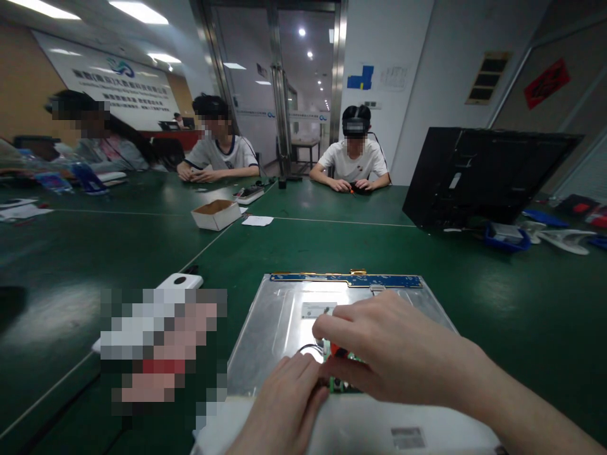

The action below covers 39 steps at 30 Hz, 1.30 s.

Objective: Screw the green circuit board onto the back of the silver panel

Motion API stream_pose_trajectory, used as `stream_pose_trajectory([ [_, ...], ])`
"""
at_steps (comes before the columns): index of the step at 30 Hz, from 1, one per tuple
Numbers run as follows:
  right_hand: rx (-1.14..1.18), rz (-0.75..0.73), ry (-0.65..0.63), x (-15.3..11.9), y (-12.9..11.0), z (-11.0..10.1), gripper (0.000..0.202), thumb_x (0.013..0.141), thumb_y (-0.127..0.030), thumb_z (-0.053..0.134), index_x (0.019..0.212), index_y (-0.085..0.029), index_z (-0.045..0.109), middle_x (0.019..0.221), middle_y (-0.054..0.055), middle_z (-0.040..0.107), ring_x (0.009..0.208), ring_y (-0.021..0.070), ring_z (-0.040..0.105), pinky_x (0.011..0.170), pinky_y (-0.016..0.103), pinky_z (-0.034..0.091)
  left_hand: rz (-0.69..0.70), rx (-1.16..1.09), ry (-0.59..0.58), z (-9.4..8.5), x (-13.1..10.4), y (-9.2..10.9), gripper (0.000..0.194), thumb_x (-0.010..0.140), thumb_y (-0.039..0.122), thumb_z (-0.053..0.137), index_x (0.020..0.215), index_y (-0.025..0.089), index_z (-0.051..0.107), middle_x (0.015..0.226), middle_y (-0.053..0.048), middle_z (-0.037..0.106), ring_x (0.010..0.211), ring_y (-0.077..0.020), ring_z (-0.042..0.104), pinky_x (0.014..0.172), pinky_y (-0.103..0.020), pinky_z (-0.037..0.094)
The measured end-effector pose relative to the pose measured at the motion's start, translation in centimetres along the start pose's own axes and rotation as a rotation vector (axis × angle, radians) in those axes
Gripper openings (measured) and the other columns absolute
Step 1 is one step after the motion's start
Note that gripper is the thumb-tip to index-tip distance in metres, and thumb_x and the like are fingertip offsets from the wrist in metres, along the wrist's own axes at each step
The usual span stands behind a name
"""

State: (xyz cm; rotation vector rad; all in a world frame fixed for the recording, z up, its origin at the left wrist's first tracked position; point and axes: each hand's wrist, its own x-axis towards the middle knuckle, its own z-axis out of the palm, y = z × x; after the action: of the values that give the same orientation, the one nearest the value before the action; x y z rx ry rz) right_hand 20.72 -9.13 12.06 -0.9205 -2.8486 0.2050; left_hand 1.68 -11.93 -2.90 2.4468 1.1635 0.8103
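A flat display panel (265, 328) with a bare metal back lies in front of me, a blue circuit strip (308, 278) along its far edge. My right hand (379, 344) is closed over the panel's middle, around a screwdriver (338, 349) whose orange and black handle shows between the fingers; its tip is hidden. Under it a small green circuit board (337, 384) is partly visible, with a dark cable (310, 347) beside it. My left hand (289, 392) lies on the panel by the board's left edge, fingers stretched out, fingertips close to the right hand.
To the left lie a white phone-like device (180, 281) and a blurred-out patch. An open white box (215, 216) and paper (257, 220) lie farther off. At right stands a black monitor (474, 177) by a blue tray (506, 239). Several people sit across the green table (341, 246).
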Motion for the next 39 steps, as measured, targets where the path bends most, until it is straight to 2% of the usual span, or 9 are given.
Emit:
stream_pose_trajectory([
  [2,0.006,-0.011,-0.007,-0.03,-0.07,-0.02,0.005,0.091,-0.024,0.053,0.095,-0.022,0.051,0.084,-0.001,0.064,0.066,0.0130,0.055,0.052,0.028,0.024,0.009,-0.013,0.003,-0.09,0.01,0.01,0.017,0.086,0.013,0.042,0.092,0.020,0.057,0.092,-0.008,0.066,0.083,-0.0246,0.062,0.072,-0.036,0.052],
  [6,0.045,-0.017,-0.013,-0.14,-0.19,-0.01,0.015,0.086,-0.020,0.052,0.100,-0.021,0.049,0.088,-0.001,0.064,0.065,0.0126,0.053,0.051,0.027,0.024,0.017,-0.041,-0.021,-0.17,0.05,-0.14,0.015,0.087,0.015,0.042,0.090,0.021,0.056,0.090,-0.007,0.064,0.084,-0.0230,0.061,0.078,-0.036,0.051],
  [9,0.051,-0.011,-0.007,-0.16,-0.16,0.04,0.018,0.083,-0.020,0.053,0.100,-0.021,0.048,0.087,-0.001,0.064,0.063,0.0127,0.052,0.050,0.028,0.023,0.020,-0.048,-0.029,-0.09,0.10,-0.28,0.014,0.087,0.015,0.042,0.089,0.021,0.055,0.090,-0.006,0.064,0.084,-0.0231,0.062,0.077,-0.035,0.051],
  [18,0.021,0.005,-0.009,-0.17,-0.20,-0.15,0.009,0.086,-0.020,0.053,0.095,-0.021,0.050,0.084,-0.001,0.065,0.065,0.0137,0.055,0.050,0.028,0.023,0.031,0.010,0.009,-0.14,0.31,-0.24,0.014,0.084,0.013,0.042,0.085,0.021,0.055,0.085,-0.006,0.065,0.078,-0.0238,0.063,0.070,-0.035,0.052],
  [24,0.008,0.001,0.005,-0.18,-0.08,0.00,0.008,0.087,-0.023,0.053,0.093,-0.022,0.049,0.083,-0.002,0.065,0.063,0.0131,0.053,0.049,0.028,0.021,0.009,0.014,-0.031,0.37,0.17,-0.51,0.017,0.085,0.013,0.041,0.088,0.021,0.055,0.089,-0.006,0.065,0.082,-0.0255,0.063,0.072,-0.038,0.052],
  [32,-0.001,-0.013,0.001,-0.10,-0.15,0.04,0.006,0.089,-0.024,0.053,0.094,-0.022,0.050,0.083,-0.002,0.065,0.063,0.0130,0.053,0.049,0.028,0.020,0.025,-0.002,-0.020,0.49,0.04,-0.75,0.015,0.088,0.017,0.042,0.092,0.020,0.056,0.091,-0.008,0.065,0.083,-0.0263,0.062,0.073,-0.040,0.052],
  [39,-0.031,-0.007,0.010,-0.05,0.00,0.13,0.010,0.089,-0.028,0.057,0.092,-0.022,0.049,0.079,-0.003,0.065,0.061,0.0133,0.053,0.048,0.028,0.019,0.001,-0.001,-0.026,0.36,-0.07,-0.73,0.016,0.087,0.014,0.042,0.091,0.021,0.056,0.093,-0.008,0.066,0.085,-0.0263,0.062,0.074,-0.040,0.052],
])
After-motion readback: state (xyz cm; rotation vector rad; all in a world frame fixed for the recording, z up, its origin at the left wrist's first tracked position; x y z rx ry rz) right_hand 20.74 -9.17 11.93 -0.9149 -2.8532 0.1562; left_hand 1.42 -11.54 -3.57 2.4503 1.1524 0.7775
